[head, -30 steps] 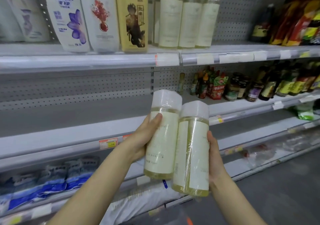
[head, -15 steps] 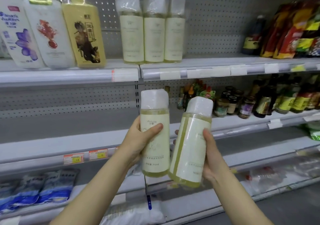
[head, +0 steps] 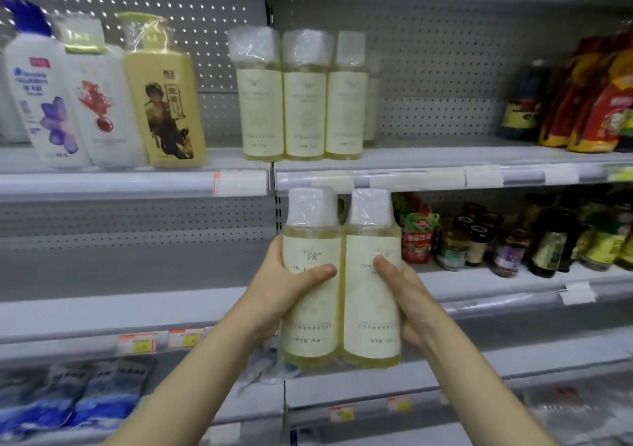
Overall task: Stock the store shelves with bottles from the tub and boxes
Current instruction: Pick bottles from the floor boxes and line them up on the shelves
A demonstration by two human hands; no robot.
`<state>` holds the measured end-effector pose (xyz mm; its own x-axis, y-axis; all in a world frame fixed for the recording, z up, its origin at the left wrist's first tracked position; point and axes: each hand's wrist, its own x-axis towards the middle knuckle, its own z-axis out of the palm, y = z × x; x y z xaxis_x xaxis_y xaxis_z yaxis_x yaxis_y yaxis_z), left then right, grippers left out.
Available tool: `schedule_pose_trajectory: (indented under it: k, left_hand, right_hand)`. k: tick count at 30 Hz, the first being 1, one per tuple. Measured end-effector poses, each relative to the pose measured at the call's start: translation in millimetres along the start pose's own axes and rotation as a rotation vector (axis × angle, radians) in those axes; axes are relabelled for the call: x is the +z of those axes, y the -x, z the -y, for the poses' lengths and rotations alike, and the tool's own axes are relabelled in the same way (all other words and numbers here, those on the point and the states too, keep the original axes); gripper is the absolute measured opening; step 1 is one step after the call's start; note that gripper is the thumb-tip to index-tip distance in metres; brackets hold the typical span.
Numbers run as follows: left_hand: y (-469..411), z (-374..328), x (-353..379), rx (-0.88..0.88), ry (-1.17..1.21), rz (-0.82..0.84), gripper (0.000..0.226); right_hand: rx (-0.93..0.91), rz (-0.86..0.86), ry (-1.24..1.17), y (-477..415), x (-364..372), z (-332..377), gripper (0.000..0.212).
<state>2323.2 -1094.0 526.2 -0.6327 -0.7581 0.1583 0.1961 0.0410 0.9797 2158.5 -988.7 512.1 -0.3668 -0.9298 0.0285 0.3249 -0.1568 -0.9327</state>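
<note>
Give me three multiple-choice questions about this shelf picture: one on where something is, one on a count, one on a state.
1. Where do the stocked pale bottles stand?
A) on the upper shelf, right of the yellow pump bottle
B) on the floor
C) among the sauce jars

2. How many held bottles are there?
A) one
B) four
C) two

3. How are the held bottles posed?
A) upside down
B) upright, side by side
C) lying flat

Answers:
1. A, they stand in a row on the upper shelf beside the pump bottle.
2. C, the left hand grips one and the right hand grips the other.
3. B, both caps point up.
</note>
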Motion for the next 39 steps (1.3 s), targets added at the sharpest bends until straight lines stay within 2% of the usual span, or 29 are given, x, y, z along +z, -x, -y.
schedule_pose_trajectory:
  k: [3,6,14,16,17,20,21,23,29,32,35,37,39]
  left_hand:
    - [-8.8,-16.0,-9.2,0.015,-0.010,0.091,0.091]
    - [-17.1,-32.6,-7.5,0.066,-0.035,0.140,0.082]
    - [-69.5,-71.8,31.0,0.280,-0.040,0.114,0.074]
    - [-89.9,-81.6,44.4,0.318,-0.038,0.097,0.065]
    - [-98.9,-86.1,50.0,0.335,-0.035,0.085,0.060]
    - [-122.6,-100.0,66.1,0.396,-0.065,0.045,0.059]
    - [-129.8,-105.0,70.9,0.420,-0.083,0.029,0.060]
    - [-143.1,-116.4,80.7,0.470,-0.120,-0.001,0.061]
    - [-171.1,-133.1,100.3,0.593,-0.151,-0.116,0.049]
    - [-181.2,-133.3,96.4,0.639,-0.169,-0.190,0.054]
    - [-189.5,-136.2,92.3,0.672,-0.212,-0.211,0.061]
    - [-194.6,-135.4,92.9,0.674,-0.239,-0.211,0.068]
    - [-200.1,-131.9,93.4,0.667,-0.229,-0.222,0.064]
  right_hand:
    - [-0.025,0.033,-0.059,-5.3,1.1,6.9,0.112]
    - [-0.092,0.075,-0.035,-9.8,1.4,21.5,0.110]
    - [-0.324,0.064,0.055,-35.2,-7.9,94.3,0.081]
    - [-0.357,0.051,0.072,-50.2,-16.0,112.7,0.069]
    - [-0.373,0.053,0.087,-58.1,-19.4,120.3,0.072]
    - [-0.415,0.061,0.116,-82.7,-29.8,144.2,0.099]
    - [-0.429,0.072,0.130,-91.0,-33.2,152.9,0.102]
    - [-0.462,0.095,0.150,-105.7,-38.4,171.8,0.097]
    - [-0.579,0.060,0.115,-155.7,-53.1,214.3,0.062]
    - [-0.616,0.021,0.134,-183.1,-61.7,226.8,0.062]
    - [-0.586,0.047,0.167,-204.8,-68.2,227.3,0.072]
    - [-0.546,0.065,0.182,-216.2,-70.7,221.1,0.067]
    - [-0.512,0.064,0.202,-226.1,-70.5,213.1,0.064]
